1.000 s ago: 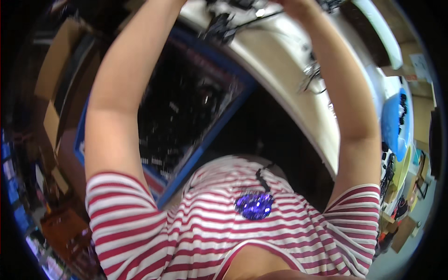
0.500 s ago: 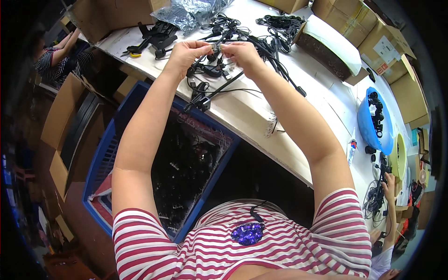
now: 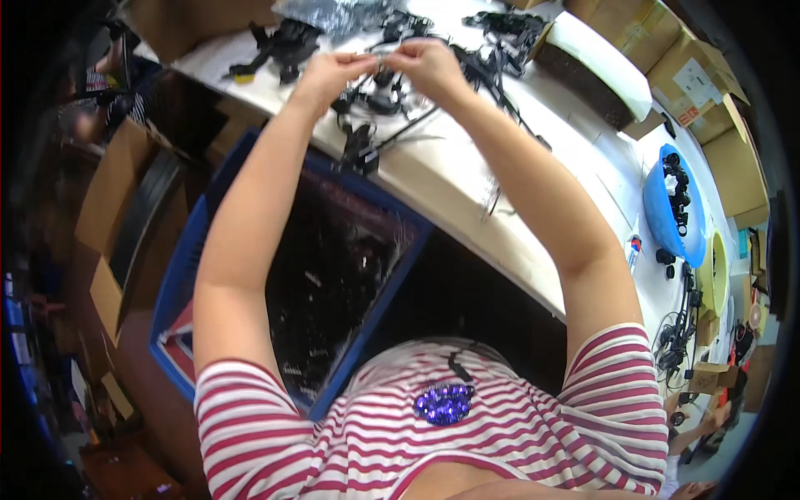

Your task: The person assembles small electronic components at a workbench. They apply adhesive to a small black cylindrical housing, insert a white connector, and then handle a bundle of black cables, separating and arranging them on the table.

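Over the far part of the white table (image 3: 442,167), my left hand (image 3: 330,82) and my right hand (image 3: 427,70) meet fingertip to fingertip. Each is closed in a pinch on something tiny between them, too small and blurred to name. Right below my fingers lie black cables with plugs (image 3: 379,102). A black cable bundle with a blocky end (image 3: 358,150) rests at the table edge, near my left wrist. More black cables (image 3: 492,62) are heaped beyond my right hand.
Black plastic parts (image 3: 283,42) and a clear plastic bag (image 3: 337,18) lie at the back. A blue crate (image 3: 379,304) with dark contents stands below the table edge. At right are a blue basin (image 3: 658,208), cartons (image 3: 692,83) and a co-worker's arm (image 3: 696,429).
Both hands, still pinched together, sit slightly higher in the picture, and the right has risen more. The view has shifted and blurred. The co-worker's hand at right has moved back from the cables.
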`<state>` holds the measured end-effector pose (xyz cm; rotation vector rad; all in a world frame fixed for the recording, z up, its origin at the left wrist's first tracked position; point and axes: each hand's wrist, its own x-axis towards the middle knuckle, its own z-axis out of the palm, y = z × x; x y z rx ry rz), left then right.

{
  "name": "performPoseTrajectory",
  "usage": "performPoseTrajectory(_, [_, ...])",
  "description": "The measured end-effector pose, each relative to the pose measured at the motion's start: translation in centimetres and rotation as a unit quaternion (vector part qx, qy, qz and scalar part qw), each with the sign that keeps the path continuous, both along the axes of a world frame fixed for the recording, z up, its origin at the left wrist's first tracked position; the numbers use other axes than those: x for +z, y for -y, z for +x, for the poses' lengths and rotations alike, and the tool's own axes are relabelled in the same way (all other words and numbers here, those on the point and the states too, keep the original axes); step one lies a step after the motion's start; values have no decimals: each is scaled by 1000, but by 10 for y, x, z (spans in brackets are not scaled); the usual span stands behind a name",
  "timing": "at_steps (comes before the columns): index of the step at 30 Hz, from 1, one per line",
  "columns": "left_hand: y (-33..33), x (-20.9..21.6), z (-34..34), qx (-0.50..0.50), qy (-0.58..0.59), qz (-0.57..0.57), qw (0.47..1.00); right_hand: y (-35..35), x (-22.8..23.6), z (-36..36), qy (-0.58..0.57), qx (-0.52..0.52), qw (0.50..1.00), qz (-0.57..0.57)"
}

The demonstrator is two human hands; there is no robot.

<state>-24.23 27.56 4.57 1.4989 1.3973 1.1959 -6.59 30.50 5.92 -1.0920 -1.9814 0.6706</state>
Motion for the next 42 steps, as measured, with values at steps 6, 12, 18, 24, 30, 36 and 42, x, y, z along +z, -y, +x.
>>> performPoseTrajectory(6, [2, 1, 3, -50, 35, 22, 998, -4, -17, -4, -75, 19, 991, -108])
performPoseTrajectory(12, [5, 1, 7, -10, 0, 90, 996, 6, -11, -10, -13, -31, 999, 2])
performPoseTrajectory(18, [4, 0, -4, -59, 95, -29, 993, -2, -10, 2, -216, 142, 904, -341])
performPoseTrajectory(24, [19, 5, 33, 163, -256, 128, 944, 24, 2, -10, 126, -125, 974, 138])
performPoseTrajectory(30, [43, 18, 20, 257, -519, 157, 800, 17, 22, 27, 122, -79, 979, 143])
performPoseTrajectory(36, [118, 11, 110, -6, -259, 227, 939, 72, 76, 117, 75, 16, 996, -34])
performPoseTrajectory(42, [158, -15, 193, -13, -416, 208, 885, 123, 42, 179, 273, -10, 957, -97])
